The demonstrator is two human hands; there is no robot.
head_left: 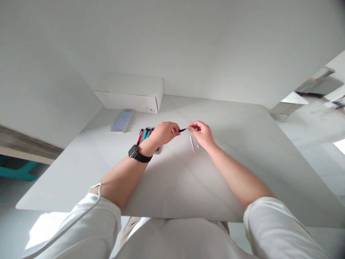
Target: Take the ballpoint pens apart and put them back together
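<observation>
My left hand (167,132), with a black watch on its wrist, pinches a short black pen piece (182,130) between thumb and fingers. The piece points right, and a thin light tip runs from it to the fingertips of my right hand (201,132). Those fingers are pinched together there; what lies between them is too small to make out. Below them on the table are a thin white stick (192,144) and a tiny white bit (198,146). Several pens (146,133), red, teal and black, lie side by side, partly hidden behind my left hand and wrist.
A long white box (126,100) stands at the back left of the pale table (188,187), against the wall. In front of it lies a blurred-out bluish object (122,120). Low at the far left is a teal stool (20,169). Other furniture shows beyond the right edge.
</observation>
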